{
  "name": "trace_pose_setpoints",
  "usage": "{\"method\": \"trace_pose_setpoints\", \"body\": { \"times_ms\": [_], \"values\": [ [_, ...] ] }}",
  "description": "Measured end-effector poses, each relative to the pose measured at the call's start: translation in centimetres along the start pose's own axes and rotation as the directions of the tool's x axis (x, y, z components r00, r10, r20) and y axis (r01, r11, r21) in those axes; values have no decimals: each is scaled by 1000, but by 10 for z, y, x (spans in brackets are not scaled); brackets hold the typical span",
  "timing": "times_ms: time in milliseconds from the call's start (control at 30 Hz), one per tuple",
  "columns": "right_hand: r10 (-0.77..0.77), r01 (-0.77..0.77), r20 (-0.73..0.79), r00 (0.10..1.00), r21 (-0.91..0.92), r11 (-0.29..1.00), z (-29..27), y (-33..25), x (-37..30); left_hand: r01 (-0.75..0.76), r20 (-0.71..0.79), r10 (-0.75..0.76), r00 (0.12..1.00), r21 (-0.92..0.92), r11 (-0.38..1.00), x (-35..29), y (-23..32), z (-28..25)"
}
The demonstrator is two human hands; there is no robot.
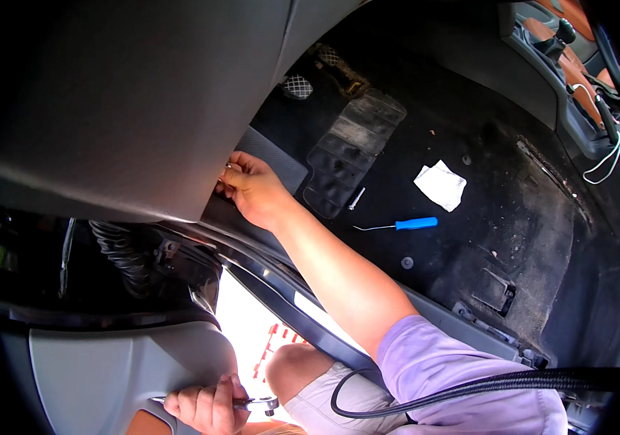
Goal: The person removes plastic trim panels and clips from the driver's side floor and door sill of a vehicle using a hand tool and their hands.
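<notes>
My right hand [253,190] reaches in to the lower edge of the grey dashboard panel [150,109]. Its fingers are bent close together at that edge; whatever they grip, if anything, is hidden. Low at the left, my left hand [207,407] is wrapped round a metal ratchet wrench [259,404], whose head sticks out towards my knee. On the black car floor, right of my right forearm, lie a hook pick with a blue handle [417,223] and a small silver bolt-like piece [357,198]. A crumpled white cloth or paper [440,185] rests farther right.
Pedals [297,88] show deep in the footwell. The open door [121,370] stands at the left, with a ribbed black hose [118,254] above it. A braided black cable [484,380] crosses my sleeve. The centre console [578,109] with its gear lever is at upper right.
</notes>
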State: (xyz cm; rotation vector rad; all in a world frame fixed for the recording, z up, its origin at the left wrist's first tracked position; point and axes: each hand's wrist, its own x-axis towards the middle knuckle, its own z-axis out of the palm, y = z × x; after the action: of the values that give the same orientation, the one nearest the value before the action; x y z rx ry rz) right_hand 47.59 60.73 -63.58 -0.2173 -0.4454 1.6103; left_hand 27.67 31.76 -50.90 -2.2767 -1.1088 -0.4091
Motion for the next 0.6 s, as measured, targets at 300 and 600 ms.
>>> {"method": "trace_pose_setpoints", "body": {
  "times_ms": [300,600],
  "values": [
    [-197,105,-80,977,-623,775,15,9,4,-17,-26,17,1000,-9,1000,2,-1,3],
    [-201,124,-22,979,-715,688,14,6,6,-38,-57,37,998,-16,999,7,-2,2]
  ]
}}
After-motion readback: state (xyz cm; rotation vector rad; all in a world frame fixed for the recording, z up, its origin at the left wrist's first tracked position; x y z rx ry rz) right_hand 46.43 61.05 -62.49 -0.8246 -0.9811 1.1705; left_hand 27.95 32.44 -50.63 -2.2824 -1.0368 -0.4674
